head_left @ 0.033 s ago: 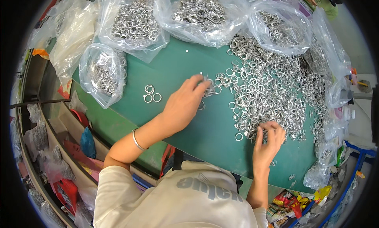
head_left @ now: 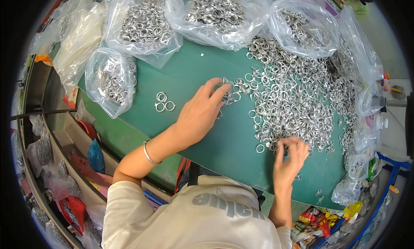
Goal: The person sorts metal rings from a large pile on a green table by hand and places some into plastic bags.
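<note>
Right across the green table (head_left: 189, 72) spreads the ring pile (head_left: 293, 102). My right hand (head_left: 286, 165) blurs at its near edge, my left hand (head_left: 196, 115) curls at a ring cluster (head_left: 230, 95); I can't tell either grip. Probably light, stiff, slippery: pinch the bands.

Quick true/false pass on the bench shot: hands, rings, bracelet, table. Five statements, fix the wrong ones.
1. The left hand is at a small ring cluster. True.
2. The right hand is inside a plastic bag. False: it is at the near side of the large ring pile.
3. Three rings lie apart, to the left of the left hand. True.
4. The bracelet is on the right arm. False: it is on the left.
5. The table has a bright red top. False: it is green.
</note>
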